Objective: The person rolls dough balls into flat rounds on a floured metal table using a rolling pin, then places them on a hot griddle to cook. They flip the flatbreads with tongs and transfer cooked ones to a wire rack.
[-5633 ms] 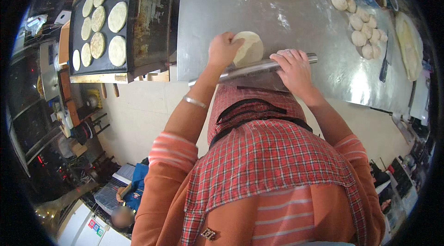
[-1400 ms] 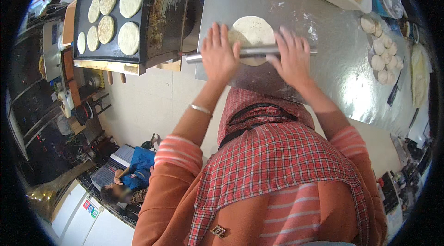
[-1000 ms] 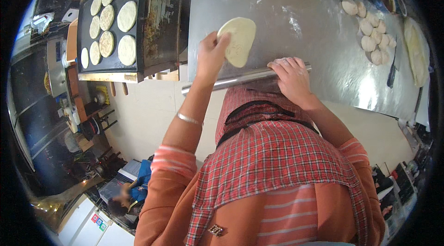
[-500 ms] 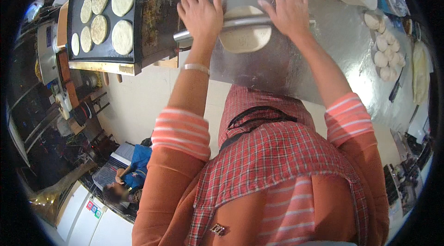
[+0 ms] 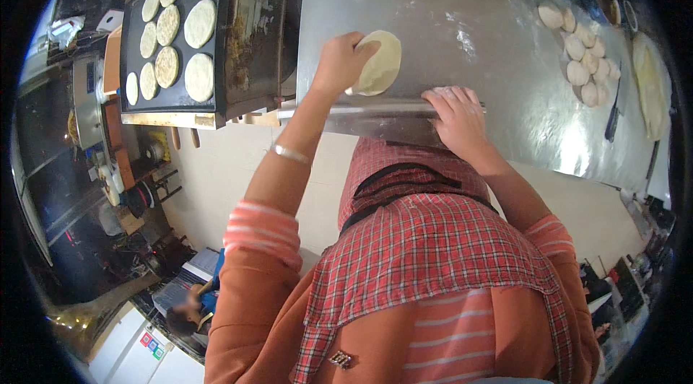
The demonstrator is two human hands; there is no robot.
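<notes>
Near the worktop's (image 5: 433,30) near-left corner, the left hand (image 5: 341,63) pinched the dough (image 5: 384,66), best done lightly to spare its shape; the right hand (image 5: 460,120) lay over the pin (image 5: 390,108), whether gripping was unclear.

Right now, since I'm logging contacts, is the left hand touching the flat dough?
Touching: the head view shows the left hand holding the flat dough by its left edge, thumb on top.

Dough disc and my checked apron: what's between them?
In the head view, the metal rolling pin and a strip of table lie between the dough disc and apron.
</notes>
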